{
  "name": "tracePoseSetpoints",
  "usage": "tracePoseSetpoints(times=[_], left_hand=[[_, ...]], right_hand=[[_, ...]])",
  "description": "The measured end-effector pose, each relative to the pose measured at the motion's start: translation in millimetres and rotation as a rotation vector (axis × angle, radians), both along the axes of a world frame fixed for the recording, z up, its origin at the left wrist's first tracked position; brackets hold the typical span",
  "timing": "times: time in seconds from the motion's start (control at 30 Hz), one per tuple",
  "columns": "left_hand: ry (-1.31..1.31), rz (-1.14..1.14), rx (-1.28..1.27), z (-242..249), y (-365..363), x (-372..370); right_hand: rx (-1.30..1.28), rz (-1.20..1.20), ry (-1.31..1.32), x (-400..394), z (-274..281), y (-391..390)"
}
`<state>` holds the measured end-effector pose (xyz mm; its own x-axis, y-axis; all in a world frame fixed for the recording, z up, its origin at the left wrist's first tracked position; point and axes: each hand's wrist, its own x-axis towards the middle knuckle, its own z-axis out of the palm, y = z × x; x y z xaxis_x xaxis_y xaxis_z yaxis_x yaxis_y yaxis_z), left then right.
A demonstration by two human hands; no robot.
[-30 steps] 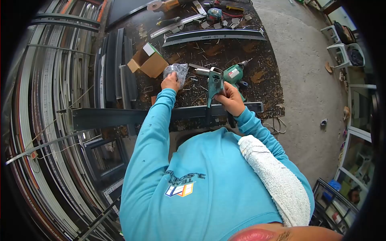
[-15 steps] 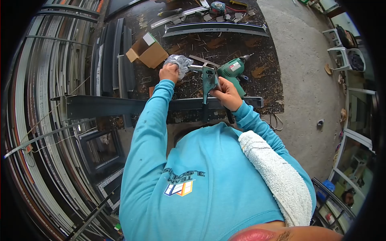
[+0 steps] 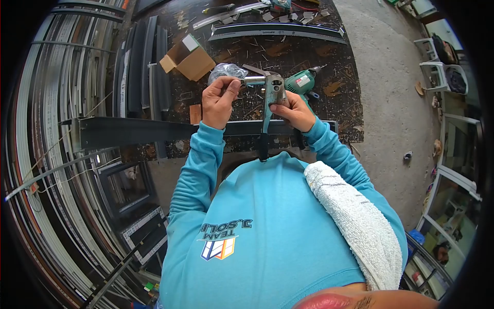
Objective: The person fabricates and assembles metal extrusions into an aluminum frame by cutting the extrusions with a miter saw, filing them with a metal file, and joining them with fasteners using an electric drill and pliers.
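Note:
My right hand [image 3: 297,112] is closed around the body of a teal-and-silver hand rivet gun [image 3: 272,97], whose dark-gripped handle points down toward my shirt. At the tip of its silver nose, my left hand [image 3: 218,103] is closed with thumb and fingers pinched together. The small item in that pinch is too small to make out. Just behind the left fingers lies a clear plastic bag [image 3: 226,71]. A green power drill [image 3: 300,80] rests on the bench beyond my right hand. Under both wrists runs a long dark metal profile [image 3: 136,133].
An open cardboard box [image 3: 193,63] sits on the dark workbench [image 3: 329,67]. Behind it are a long profile [image 3: 278,32], a screwdriver [image 3: 218,9] and scattered metal pieces. Long profiles [image 3: 51,129] are stacked at the left. White chairs [image 3: 435,74] stand at the right.
My left hand has come out of the plastic bag and moved to the rivet gun's nose, fingers pinched. The right hand still holds the rivet gun, turned slightly.

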<state>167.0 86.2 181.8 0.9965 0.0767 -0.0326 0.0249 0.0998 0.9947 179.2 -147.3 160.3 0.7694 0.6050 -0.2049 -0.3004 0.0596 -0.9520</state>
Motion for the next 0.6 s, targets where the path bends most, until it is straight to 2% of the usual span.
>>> tracePoseSetpoints(times=[0.17, 0.23, 0.37, 0.4, 0.5, 0.6], left_hand=[[-0.108, 0.004, 0.093, 3.7, 4.8, -4.6], [-0.221, -0.006, 0.24, 12.8, 4.7, -12.7], [-0.307, -0.15, 0.453, 22.1, 13.5, -37.1], [-0.201, -0.229, 0.335, 13.3, 16.4, -47.6], [0.112, -0.132, -0.195, 4.5, -4.4, -77.7], [0.232, -0.089, -0.257, -10.9, -14.4, -97.0]], right_hand=[[0.017, 0.008, -0.065, -2.3, 3.2, 0.9], [0.001, 0.007, -0.114, -7.7, 15.4, -2.0], [-0.217, 0.083, -0.379, -19.9, 13.8, -16.9], [-0.195, 0.071, -0.369, -27.0, 18.1, -18.1], [-0.261, 0.223, -0.372, -41.4, 26.6, -20.3], [-0.372, 0.252, -0.495, -58.2, 21.9, -10.8]])
